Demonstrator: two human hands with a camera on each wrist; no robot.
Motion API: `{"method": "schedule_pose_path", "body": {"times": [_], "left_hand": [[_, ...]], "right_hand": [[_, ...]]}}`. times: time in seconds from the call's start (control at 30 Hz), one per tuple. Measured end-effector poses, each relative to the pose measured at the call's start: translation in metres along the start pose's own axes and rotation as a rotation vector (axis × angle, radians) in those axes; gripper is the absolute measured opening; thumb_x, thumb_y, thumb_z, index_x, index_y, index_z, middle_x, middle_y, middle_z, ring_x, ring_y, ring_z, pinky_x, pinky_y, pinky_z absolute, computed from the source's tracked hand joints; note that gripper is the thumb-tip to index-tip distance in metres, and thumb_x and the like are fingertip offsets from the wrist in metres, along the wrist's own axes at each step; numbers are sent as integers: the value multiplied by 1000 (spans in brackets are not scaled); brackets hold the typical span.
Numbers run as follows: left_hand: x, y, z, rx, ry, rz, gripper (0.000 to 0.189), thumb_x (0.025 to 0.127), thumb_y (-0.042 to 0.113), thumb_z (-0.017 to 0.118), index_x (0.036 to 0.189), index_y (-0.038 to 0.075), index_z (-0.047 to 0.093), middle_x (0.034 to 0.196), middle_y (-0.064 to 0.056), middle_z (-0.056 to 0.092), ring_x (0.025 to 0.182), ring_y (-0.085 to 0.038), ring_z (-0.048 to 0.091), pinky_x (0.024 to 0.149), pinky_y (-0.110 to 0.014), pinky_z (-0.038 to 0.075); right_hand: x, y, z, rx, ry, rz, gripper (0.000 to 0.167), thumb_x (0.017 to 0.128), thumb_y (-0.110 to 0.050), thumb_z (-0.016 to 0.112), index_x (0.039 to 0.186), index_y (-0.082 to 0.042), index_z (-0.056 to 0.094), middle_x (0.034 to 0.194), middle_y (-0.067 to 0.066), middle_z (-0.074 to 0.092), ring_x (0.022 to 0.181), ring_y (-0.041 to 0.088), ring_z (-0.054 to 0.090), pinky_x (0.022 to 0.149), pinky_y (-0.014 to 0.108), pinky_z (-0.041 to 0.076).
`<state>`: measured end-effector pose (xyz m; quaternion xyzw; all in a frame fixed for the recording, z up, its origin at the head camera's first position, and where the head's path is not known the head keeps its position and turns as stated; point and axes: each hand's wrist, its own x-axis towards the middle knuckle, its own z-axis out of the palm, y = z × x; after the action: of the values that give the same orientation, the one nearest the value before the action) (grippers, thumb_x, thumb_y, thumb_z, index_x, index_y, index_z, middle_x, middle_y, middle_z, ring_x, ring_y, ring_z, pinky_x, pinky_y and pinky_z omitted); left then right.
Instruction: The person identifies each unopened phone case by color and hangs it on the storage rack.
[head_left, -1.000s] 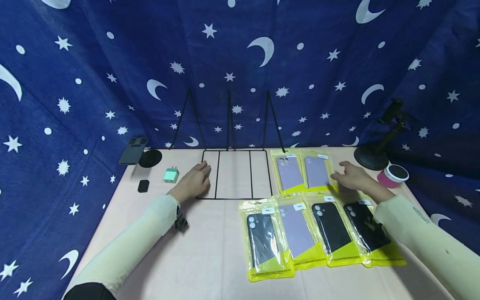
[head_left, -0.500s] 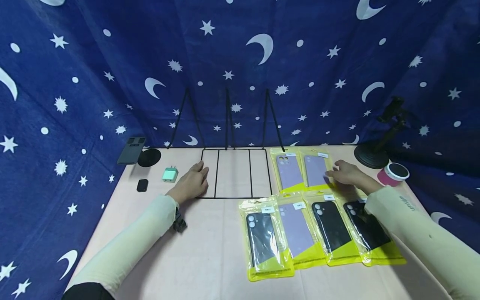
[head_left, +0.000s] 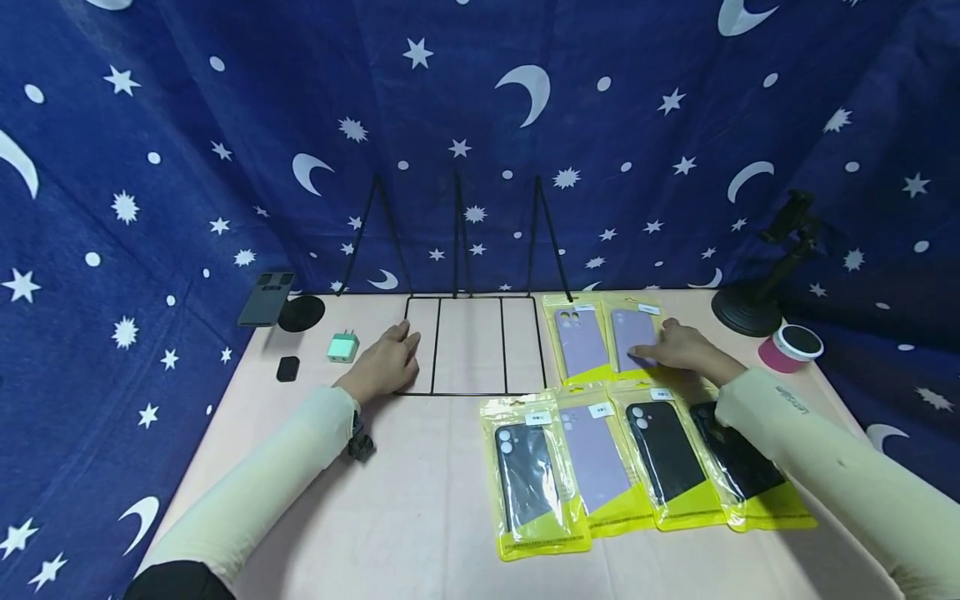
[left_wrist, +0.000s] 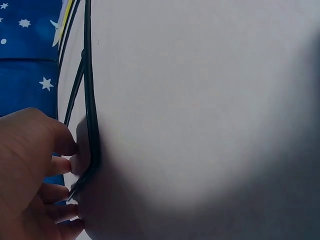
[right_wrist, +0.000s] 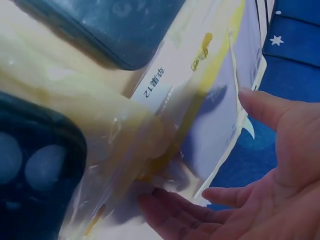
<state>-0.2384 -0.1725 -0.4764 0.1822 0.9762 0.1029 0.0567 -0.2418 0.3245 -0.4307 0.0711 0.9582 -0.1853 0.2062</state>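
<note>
My left hand [head_left: 386, 358] rests at the left side of a black wire rack [head_left: 501, 346], its loosely bent fingertips close beside the wire [left_wrist: 90, 100] in the left wrist view. My right hand [head_left: 678, 346] reaches over the back right package, a lavender phone case [head_left: 633, 333] in a clear and yellow pouch. In the right wrist view the thumb [right_wrist: 262, 105] and fingers [right_wrist: 175, 212] are spread apart at that pouch's edge. To its left lies another pouch with a lavender phone case [head_left: 581, 342]. The right forearm passes over a pouch with a black case [head_left: 738, 458].
A front row of pouches holds a dark case [head_left: 525, 475], a lavender case [head_left: 596, 458] and a black case [head_left: 665, 450]. At left are a mint charger [head_left: 342, 347], a small black item [head_left: 287, 368] and a phone on a stand [head_left: 267, 298]. A black stand [head_left: 746, 308] and pink-sided tub [head_left: 790, 348] stand right.
My right hand has moved left, from beside the back right pouch to over its lavender case. The left hand stays by the rack.
</note>
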Motion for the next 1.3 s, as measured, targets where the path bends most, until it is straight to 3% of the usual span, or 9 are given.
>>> {"method": "schedule_pose_path", "body": {"times": [0.23,0.5,0.73,0.93,1.1,1.3], "left_hand": [[0,0,-1,2,4,6,55,99,21,45,149,-2,44,160,-30,28,148,-46,32,123,-51,31],[2,-2,0,20,8,6,55,99,21,45,149,-2,44,161,-29,28,149,-46,32,123,-51,30],[2,-3,2,17,4,6,55,99,22,45,149,-1,44,161,-29,28,149,-44,32,123,-50,30],[0,-3,1,13,4,7,55,99,22,46,149,-1,45,161,-28,28,149,-44,32,122,-51,31],[1,-3,0,20,5,1,56,98,23,47,149,-1,44,161,-29,28,149,-45,32,122,-51,32],[0,-1,0,27,-4,2,56,98,23,46,149,-1,44,161,-29,28,149,-44,32,122,-51,31]], "right_hand": [[2,-7,6,-65,-7,-29,89,86,-48,70,134,17,32,111,37,49,89,41,57,76,53,52],[10,-10,4,-103,1,-41,86,87,-42,72,132,20,33,109,36,54,87,38,58,73,45,55],[18,-10,5,-50,-6,21,89,85,-38,77,136,17,28,112,34,50,92,37,58,76,43,55],[18,-12,6,-25,0,51,93,84,-35,78,141,17,25,117,38,45,95,41,56,84,50,57],[14,-14,7,15,-7,32,93,87,-41,73,142,16,25,116,37,39,94,42,55,81,49,60],[11,-16,9,28,-18,29,106,83,-52,73,145,18,21,116,36,37,97,43,49,84,51,54]]}}
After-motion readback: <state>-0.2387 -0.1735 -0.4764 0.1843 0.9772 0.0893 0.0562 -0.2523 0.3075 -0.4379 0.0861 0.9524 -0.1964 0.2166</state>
